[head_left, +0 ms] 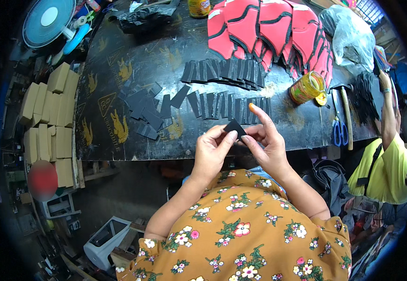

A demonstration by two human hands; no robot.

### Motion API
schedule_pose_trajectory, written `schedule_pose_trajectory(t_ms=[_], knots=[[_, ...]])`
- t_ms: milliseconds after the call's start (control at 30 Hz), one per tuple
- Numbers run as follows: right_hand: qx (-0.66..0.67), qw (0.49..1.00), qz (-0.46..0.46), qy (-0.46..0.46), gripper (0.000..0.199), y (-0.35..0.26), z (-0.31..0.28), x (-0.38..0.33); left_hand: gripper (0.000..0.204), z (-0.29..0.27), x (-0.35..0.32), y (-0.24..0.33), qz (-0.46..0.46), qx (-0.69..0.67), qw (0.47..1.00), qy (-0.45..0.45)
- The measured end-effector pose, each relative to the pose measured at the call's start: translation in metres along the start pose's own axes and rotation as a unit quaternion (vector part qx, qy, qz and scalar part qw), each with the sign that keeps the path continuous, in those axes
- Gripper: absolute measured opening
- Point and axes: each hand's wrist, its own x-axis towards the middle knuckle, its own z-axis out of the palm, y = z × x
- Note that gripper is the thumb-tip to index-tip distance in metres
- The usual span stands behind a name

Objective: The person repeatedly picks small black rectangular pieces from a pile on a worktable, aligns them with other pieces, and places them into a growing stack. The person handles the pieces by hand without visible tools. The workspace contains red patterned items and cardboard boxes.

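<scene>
Just above the lap, at the near edge of the table [119,84], both hands meet over one small black piece [235,126]: the left hand [211,152] pinches its left corner between thumb and fingers, and the right hand [266,143] grips its right side with the forefinger raised straight. The piece is off the table, held in the air between the two hands. At twelve o'clock from it, a row of black strips [227,105] lies side by side, overlapped like tiles, and a second row [222,71] sits beyond that. At ten o'clock a loose heap of black pieces [147,110] lies unsorted. Judging by that, a good share is already laid out in rows, while the heap and the piece in hand are left to deal with. At two o'clock stands a glue jar [308,87], perhaps open, though the view is too small to be sure, with blue scissors [338,131] near it. Farther off, red and black shaped panels [264,28] are stacked. Another person in a yellow sleeve [386,168] works at three o'clock.
</scene>
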Motion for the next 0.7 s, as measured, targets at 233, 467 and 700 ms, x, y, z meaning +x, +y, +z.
schedule_pose_trajectory(t_ms=[233, 467, 700], knots=[[-0.060, 0.996, -0.025, 0.059, 0.036, 0.004, -0.056, 0.004, 0.031, -0.001, 0.029, 0.006, -0.075, -0.008, 0.996, -0.056], [-0.071, 0.995, -0.055, -0.048, 0.043, -0.006, -0.057, 0.022, 0.033, 0.010, 0.032, 0.016, -0.081, 0.003, 0.993, -0.083], [-0.158, 0.980, -0.107, -0.053, 0.050, -0.004, -0.044, 0.031, 0.031, 0.002, 0.030, 0.020, -0.082, -0.018, 0.992, -0.092]])
